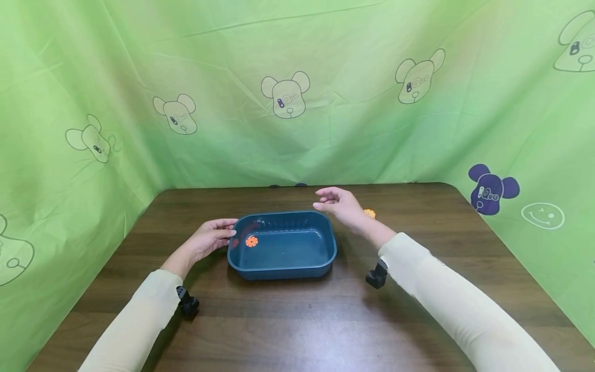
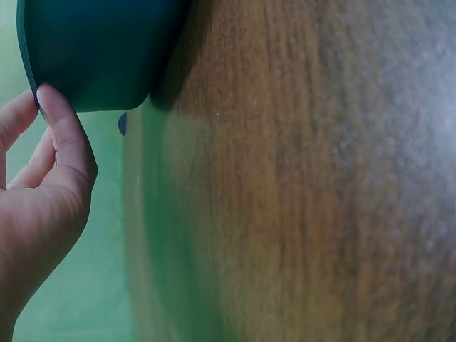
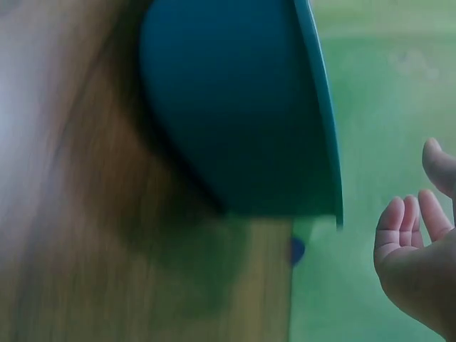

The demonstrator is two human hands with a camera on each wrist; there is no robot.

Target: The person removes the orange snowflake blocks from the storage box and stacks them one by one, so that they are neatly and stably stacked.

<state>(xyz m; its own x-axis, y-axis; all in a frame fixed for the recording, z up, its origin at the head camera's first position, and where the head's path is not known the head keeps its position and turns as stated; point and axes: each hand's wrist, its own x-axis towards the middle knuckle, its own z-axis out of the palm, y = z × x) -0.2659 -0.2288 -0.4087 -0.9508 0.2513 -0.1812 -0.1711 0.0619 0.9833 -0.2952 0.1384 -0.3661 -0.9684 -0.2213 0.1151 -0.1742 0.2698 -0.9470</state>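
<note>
A dark blue-green rectangular plastic basin (image 1: 281, 272) sits on the wooden table. My left hand (image 1: 210, 238) pinches its left rim; the left wrist view shows the thumb (image 2: 63, 121) against the basin's wall (image 2: 100, 57). Inside, toward the left, lies a small orange flower-shaped piece (image 1: 251, 241). Past the basin's back right corner, my right hand (image 1: 341, 206) is raised with its fingers loosely bent and nothing in them. A yellow-orange piece (image 1: 370, 213) shows behind the right wrist, partly hidden by it.
The brown table (image 1: 279, 330) runs back to a green curtain (image 1: 232, 155) printed with bear heads, which also hangs on both sides. A black wrist camera (image 1: 188, 304) hangs under the left sleeve, and another camera (image 1: 377, 275) under the right one.
</note>
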